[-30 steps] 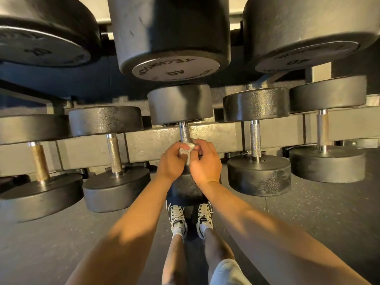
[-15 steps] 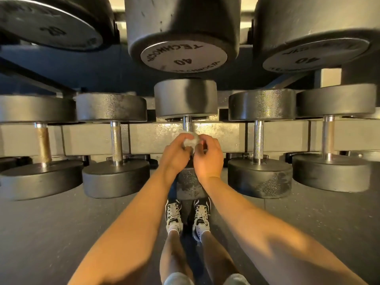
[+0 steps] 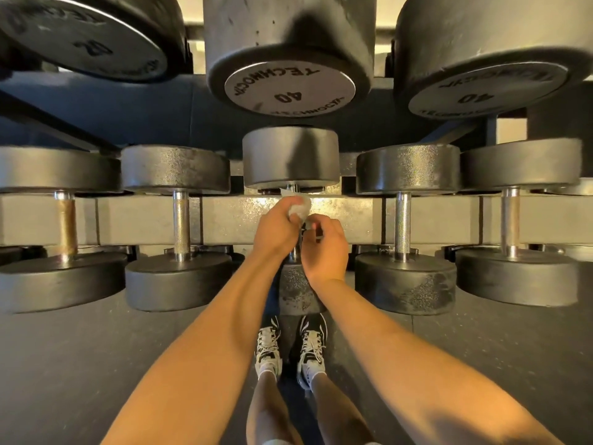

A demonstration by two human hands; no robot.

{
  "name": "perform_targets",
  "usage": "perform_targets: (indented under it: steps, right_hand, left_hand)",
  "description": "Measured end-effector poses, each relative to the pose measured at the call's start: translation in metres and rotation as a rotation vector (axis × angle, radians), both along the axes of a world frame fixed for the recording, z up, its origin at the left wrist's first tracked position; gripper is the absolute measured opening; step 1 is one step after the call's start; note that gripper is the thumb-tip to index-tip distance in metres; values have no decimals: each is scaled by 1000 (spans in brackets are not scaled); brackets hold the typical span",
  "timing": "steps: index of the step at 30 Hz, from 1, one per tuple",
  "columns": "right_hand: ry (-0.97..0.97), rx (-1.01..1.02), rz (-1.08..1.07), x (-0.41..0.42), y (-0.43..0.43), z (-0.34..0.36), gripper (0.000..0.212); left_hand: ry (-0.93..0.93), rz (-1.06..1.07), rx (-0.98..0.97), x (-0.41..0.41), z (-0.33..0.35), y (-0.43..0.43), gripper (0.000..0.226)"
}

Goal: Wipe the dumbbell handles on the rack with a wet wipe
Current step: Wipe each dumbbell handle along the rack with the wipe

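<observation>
My left hand point(image 3: 276, 232) bunches the crumpled white wet wipe point(image 3: 300, 209) round the slim steel handle point(image 3: 292, 254) of the middle dumbbell point(image 3: 290, 159), close under its far round head (pebbly black rubber). My right hand point(image 3: 325, 248) curls its fingers about the same handle just below. The dumbbell lies midway along the speckled grey lower rail of the rack point(image 3: 231, 220).
</observation>
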State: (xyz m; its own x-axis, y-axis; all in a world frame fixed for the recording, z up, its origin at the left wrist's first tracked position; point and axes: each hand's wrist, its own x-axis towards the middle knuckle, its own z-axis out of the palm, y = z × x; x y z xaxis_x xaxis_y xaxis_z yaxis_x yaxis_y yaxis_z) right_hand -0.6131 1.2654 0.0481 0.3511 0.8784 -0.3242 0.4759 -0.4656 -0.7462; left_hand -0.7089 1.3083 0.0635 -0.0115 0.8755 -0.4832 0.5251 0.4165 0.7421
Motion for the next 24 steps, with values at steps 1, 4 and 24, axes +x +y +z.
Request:
perform_targets:
  steps: [1,4,24]
  right_hand:
    - [4,-4,-2,0,0,-1,18]
    - [-5,-21,17,1,0,-3,17]
    - [135,55,324,26,8,2,17]
  left_hand:
    - [-16,4,-24,0,-1,-4,31]
    - [-2,-18,-109,-3,-4,-19,24]
    - [10,5,53,-6,3,-49,42]
